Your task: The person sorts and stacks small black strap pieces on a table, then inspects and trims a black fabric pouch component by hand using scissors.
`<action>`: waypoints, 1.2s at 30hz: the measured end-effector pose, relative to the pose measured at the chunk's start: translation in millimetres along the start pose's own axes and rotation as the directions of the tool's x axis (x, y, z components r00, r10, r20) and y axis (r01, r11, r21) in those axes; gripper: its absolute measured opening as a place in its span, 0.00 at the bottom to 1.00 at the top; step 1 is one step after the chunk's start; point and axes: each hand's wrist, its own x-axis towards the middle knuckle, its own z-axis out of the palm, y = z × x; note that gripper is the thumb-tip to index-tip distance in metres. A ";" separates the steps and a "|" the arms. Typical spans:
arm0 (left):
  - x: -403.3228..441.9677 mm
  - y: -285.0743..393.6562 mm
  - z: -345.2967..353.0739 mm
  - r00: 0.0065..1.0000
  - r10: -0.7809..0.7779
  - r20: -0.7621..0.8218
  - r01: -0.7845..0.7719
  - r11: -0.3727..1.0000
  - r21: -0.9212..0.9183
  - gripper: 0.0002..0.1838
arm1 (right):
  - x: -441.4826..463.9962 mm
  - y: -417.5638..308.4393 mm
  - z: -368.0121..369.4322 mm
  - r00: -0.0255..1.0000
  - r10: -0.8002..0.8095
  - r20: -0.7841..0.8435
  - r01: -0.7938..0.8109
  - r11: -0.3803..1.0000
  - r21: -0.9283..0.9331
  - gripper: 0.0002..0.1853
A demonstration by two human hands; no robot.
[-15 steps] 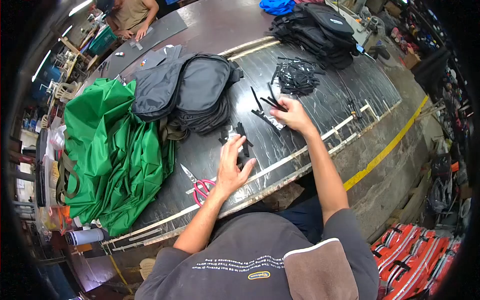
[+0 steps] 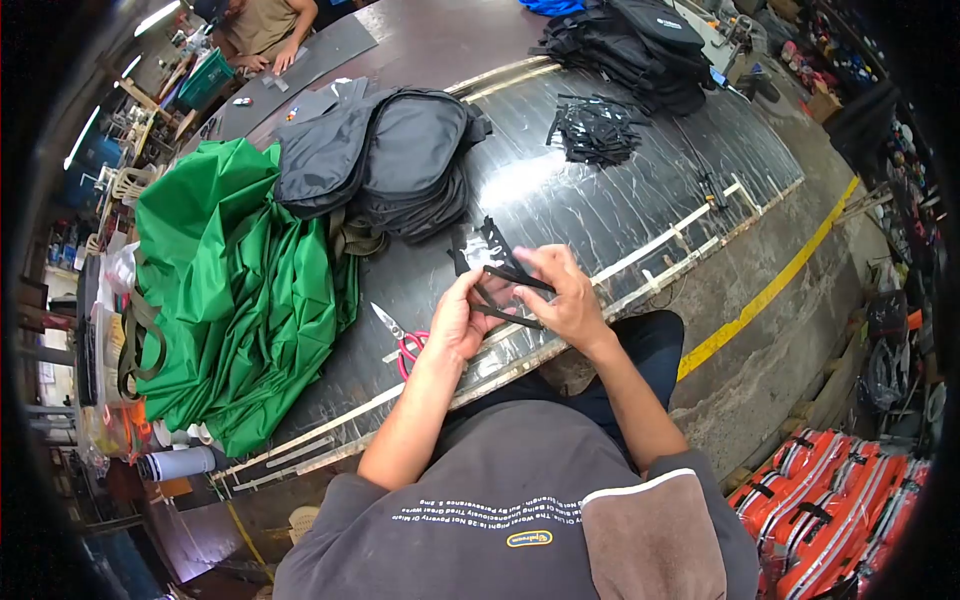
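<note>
Between my two hands are several thin black strips (image 2: 520,278), held just above the near edge of the table. My left hand (image 2: 460,318) pinches their left ends with thumb and fingers. From the other side, my right hand (image 2: 570,298) closes on their right ends, its fingertips slightly blurred. A small group of black strips (image 2: 492,236) lies on the table right behind the hands. Farther back is a larger heap of similar strips (image 2: 598,130). Scissors with red handles (image 2: 405,342) lie left of my left wrist, blades pointing away.
Crumpled green fabric (image 2: 235,290) covers the table's left end. Beside it are stacked dark grey bag panels (image 2: 405,150). Black backpacks (image 2: 635,50) sit at the back right. Across the table a person (image 2: 265,35) handles small grey pieces. Orange-red bags (image 2: 820,510) lie at lower right.
My right hand has brought strips from near the large heap leftward and toward me. My left hand has lifted off the small group and closed on the strips.
</note>
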 end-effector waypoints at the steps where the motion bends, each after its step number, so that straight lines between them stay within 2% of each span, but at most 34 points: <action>1: -1.7 1.4 -2.0 0.998 -0.037 0.041 0.040 0.997 -0.068 0.22 | -0.2 5.6 2.9 0.994 -0.107 0.013 0.108 0.990 -0.087 0.18; 2: -2.3 1.3 -6.3 0.998 -0.043 0.047 0.047 0.996 -0.077 0.20 | 0.0 8.9 5.8 0.977 -0.212 0.036 0.215 0.962 -0.169 0.19; 3: -2.9 1.5 -10.3 0.997 -0.048 0.052 0.053 0.995 -0.086 0.19 | 0.4 8.7 8.2 0.969 -0.244 0.038 0.247 0.952 -0.182 0.16; 7: -9.3 6.8 -21.1 0.994 -0.026 0.110 0.037 0.994 -0.103 0.18 | -2.6 9.6 18.2 0.979 -0.186 0.079 0.195 0.974 -0.120 0.11; 9: -15.9 9.8 -20.1 0.991 0.095 -0.096 -0.104 0.990 -0.092 0.17 | -2.9 5.6 21.2 0.974 -0.218 0.065 0.222 0.973 -0.069 0.09; 11: -22.6 20.5 -22.4 0.940 0.198 -0.277 -0.223 0.973 -0.062 0.17 | -8.7 13.0 30.3 0.997 -0.062 0.040 0.051 0.968 0.244 0.08; 12: -13.7 22.2 -45.5 0.914 0.268 -0.304 -0.302 0.951 -0.070 0.18 | -11.0 15.2 35.1 0.999 0.021 0.046 -0.037 0.918 0.396 0.07; 13: -19.4 32.6 -49.9 0.886 0.319 -0.335 -0.339 0.941 -0.001 0.18 | -7.2 9.0 38.5 0.997 0.077 -0.026 -0.058 0.898 0.436 0.07; 14: -25.7 41.6 -53.7 0.855 0.370 -0.362 -0.372 0.926 0.069 0.19 | -3.3 10.9 41.8 0.987 0.161 -0.024 -0.126 0.848 0.515 0.08; 16: -32.2 54.5 -63.9 0.829 0.461 -0.316 -0.412 0.886 0.212 0.20 | 11.5 22.7 49.2 0.947 0.321 0.002 -0.243 0.712 0.659 0.09; 17: -34.4 54.3 -60.7 0.797 0.512 -0.320 -0.445 0.857 0.261 0.21 | 19.3 33.9 55.8 0.947 0.322 -0.005 -0.234 0.700 0.674 0.11; 20: -36.3 49.4 -65.3 0.792 0.556 -0.252 -0.451 0.811 0.373 0.22 | 36.9 53.6 65.9 0.949 0.312 -0.037 -0.297 0.930 0.219 0.10; 21: -38.1 45.5 -56.0 0.775 0.584 -0.241 -0.467 0.786 0.406 0.21 | 40.0 56.8 65.1 0.968 0.249 -0.041 -0.252 0.961 -0.114 0.11; 22: -36.8 40.1 -51.3 0.754 0.617 -0.227 -0.489 0.757 0.433 0.19 | 39.5 58.3 66.1 0.987 0.131 -0.089 -0.147 0.968 -0.205 0.11; 24: -44.4 36.7 -38.0 0.780 0.588 -0.215 -0.405 0.735 0.544 0.18 | 40.4 54.8 71.0 0.982 -0.118 -0.144 0.053 0.919 -0.391 0.12; 25: -45.9 33.6 -33.5 0.786 0.589 -0.187 -0.411 0.724 0.554 0.18 | 41.3 42.7 68.6 0.990 -0.084 -0.111 0.042 0.941 -0.335 0.13; 26: -35.8 25.2 -43.1 0.773 0.627 -0.099 -0.478 0.678 0.558 0.19 | 42.1 30.0 66.0 1.000 0.012 -0.028 -0.016 0.991 -0.130 0.13; 27: -38.0 23.5 -38.4 0.792 0.604 -0.084 -0.459 0.681 0.570 0.19 | 42.0 17.2 64.3 0.993 0.090 0.073 -0.096 0.993 0.075 0.13; 28: -40.6 23.5 -33.4 0.811 0.581 -0.068 -0.440 0.683 0.584 0.19 | 40.0 10.3 65.0 0.973 0.145 0.183 -0.191 0.944 0.268 0.12; 29: -42.2 23.7 -33.6 0.853 0.519 -0.059 -0.398 0.718 0.571 0.21 | 33.3 17.8 71.8 0.962 0.118 0.247 -0.207 0.904 0.375 0.16; 30: -42.3 23.5 -33.0 0.878 0.476 -0.047 -0.400 0.784 0.475 0.21 | 30.7 14.0 71.2 0.959 0.092 0.267 -0.203 0.883 0.423 0.12; 32: -43.3 23.0 -32.4 0.919 0.395 -0.012 -0.378 0.887 0.266 0.20 | 28.7 4.5 72.8 0.985 0.103 0.136 -0.164 0.795 0.584 0.07; 33: -49.0 26.0 -29.5 0.942 0.331 0.047 -0.334 0.939 0.085 0.20 | 30.7 9.3 69.8 0.972 0.168 0.166 -0.234 0.761 0.604 0.06; 34: -49.3 24.2 -33.1 0.950 0.311 0.036 -0.312 0.949 0.045 0.18 | 33.5 11.9 72.0 0.983 0.152 0.102 -0.182 0.739 0.649 0.06; 36: -47.1 17.4 -45.0 0.963 0.271 0.017 -0.270 0.962 -0.036 0.16 | 33.5 12.9 68.3 0.985 0.129 0.114 -0.171 0.660 0.731 0.06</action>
